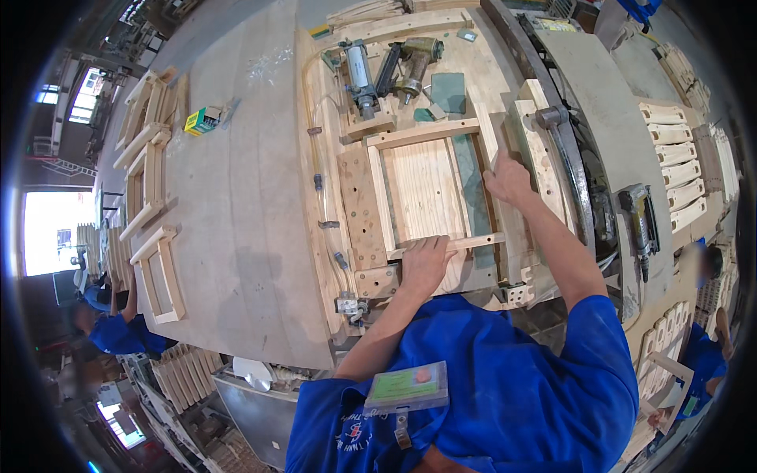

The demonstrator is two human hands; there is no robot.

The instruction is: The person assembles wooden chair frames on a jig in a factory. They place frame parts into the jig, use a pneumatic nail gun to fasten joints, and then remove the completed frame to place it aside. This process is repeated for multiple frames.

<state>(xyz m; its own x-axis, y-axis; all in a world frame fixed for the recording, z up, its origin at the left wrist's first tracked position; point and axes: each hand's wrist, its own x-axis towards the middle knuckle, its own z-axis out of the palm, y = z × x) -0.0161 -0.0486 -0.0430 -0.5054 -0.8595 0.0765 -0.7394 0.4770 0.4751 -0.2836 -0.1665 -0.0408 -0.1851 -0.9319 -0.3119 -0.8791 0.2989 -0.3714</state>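
left hand [426, 260] flat on wooden frame [430, 189] near rail | right hand [509, 180] gripping frame's right edge | bare workbench [236, 205] leftward

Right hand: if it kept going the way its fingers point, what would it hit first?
The right hand points up and away along the right rail of the wooden frame. Going straight on, it would likely meet the frame's far corner first, then the green pad, though depth is unclear.

Bright, even daylight, blown-out windows at left, strong fisheye bending and dark vignette at the rim.
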